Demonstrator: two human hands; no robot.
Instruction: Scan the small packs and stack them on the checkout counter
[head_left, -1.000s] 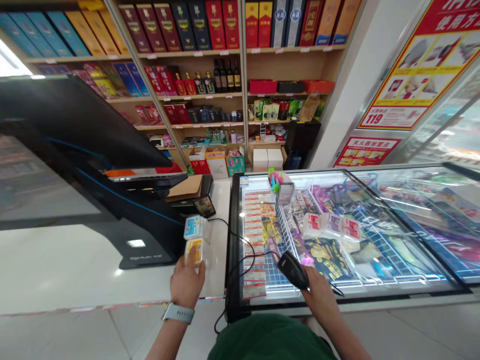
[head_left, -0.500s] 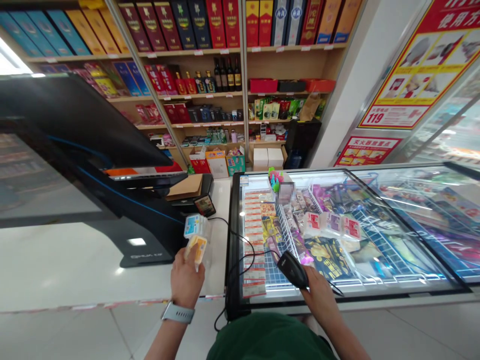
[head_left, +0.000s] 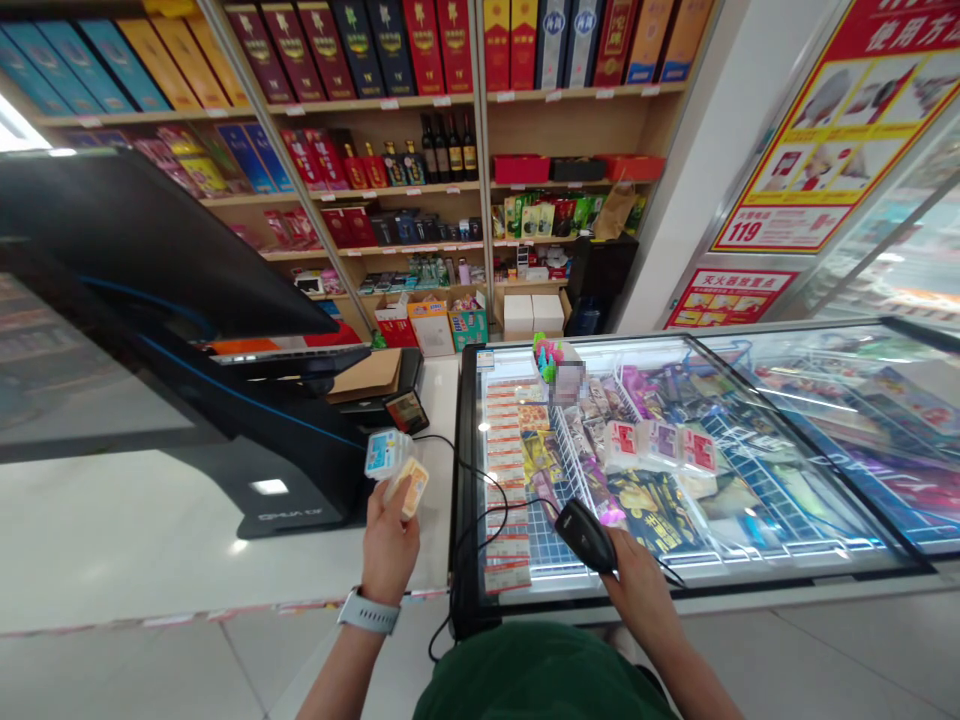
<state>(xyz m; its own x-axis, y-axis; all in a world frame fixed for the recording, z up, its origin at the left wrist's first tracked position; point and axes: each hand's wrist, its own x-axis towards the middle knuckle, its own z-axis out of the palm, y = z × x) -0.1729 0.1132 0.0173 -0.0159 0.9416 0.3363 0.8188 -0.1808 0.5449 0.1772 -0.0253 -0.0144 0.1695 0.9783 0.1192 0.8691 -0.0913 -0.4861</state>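
Note:
My left hand (head_left: pixel 390 540), with a watch on the wrist, is closed on a small clear plastic box with an orange label (head_left: pixel 411 487), tilted over the white counter (head_left: pixel 435 500). Just behind it stands a similar box with a blue label (head_left: pixel 384 453), beside the monitor stand. My right hand (head_left: pixel 634 578) grips a black handheld barcode scanner (head_left: pixel 583 533) above the freezer's glass top, its cable running left. Three more such boxes (head_left: pixel 663 444) with red and purple labels sit in a row on the freezer glass, beyond the scanner.
A large black checkout monitor (head_left: pixel 165 250) leans over the counter at left. Looped black cable (head_left: pixel 501 500) crosses from counter to freezer. The chest freezer (head_left: pixel 697 600) fills the right side. Colourful toys (head_left: pixel 547 355) lie at its back edge. Shelves of boxed bottles (head_left: pixel 360 45) line the wall.
My left hand has moved slightly right with the orange-labelled box, which is now lifted and tilted away from the blue-labelled one. My right hand holds the scanner in nearly the same place.

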